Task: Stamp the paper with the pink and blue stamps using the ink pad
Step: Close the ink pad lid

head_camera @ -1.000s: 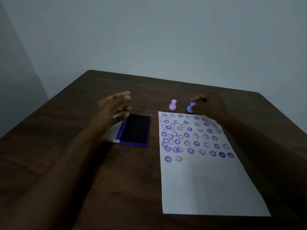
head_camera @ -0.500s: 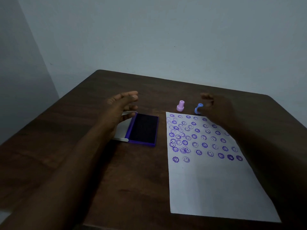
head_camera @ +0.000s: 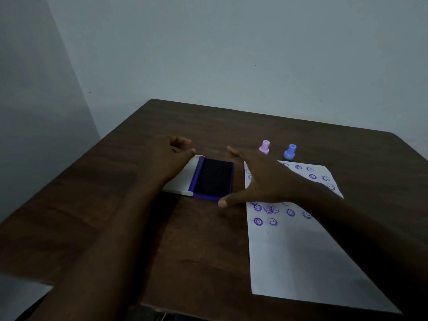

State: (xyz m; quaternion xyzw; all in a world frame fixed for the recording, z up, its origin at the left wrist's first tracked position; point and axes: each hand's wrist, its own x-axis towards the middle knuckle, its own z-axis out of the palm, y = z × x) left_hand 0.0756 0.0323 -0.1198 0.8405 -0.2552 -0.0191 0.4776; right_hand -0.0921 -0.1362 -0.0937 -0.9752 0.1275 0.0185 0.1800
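A purple ink pad (head_camera: 214, 178) lies open on the dark wooden table, its white lid (head_camera: 183, 179) folded out to the left. My left hand (head_camera: 170, 158) rests over the lid with fingers curled, holding nothing. My right hand (head_camera: 257, 179) hovers spread just right of the pad, thumb near the pad's front corner, covering part of the paper. The pink stamp (head_camera: 264, 147) and blue stamp (head_camera: 290, 152) stand upright beyond the white paper (head_camera: 298, 258), which carries several purple smiley prints near its far end.
The wooden table (head_camera: 115, 205) ends in a near edge at the bottom of the view and a far edge by the pale wall. A corner of the walls rises at the left.
My right hand let go of the blue stamp and swung left toward the ink pad. My left hand dropped onto the lid. The view shifted left.
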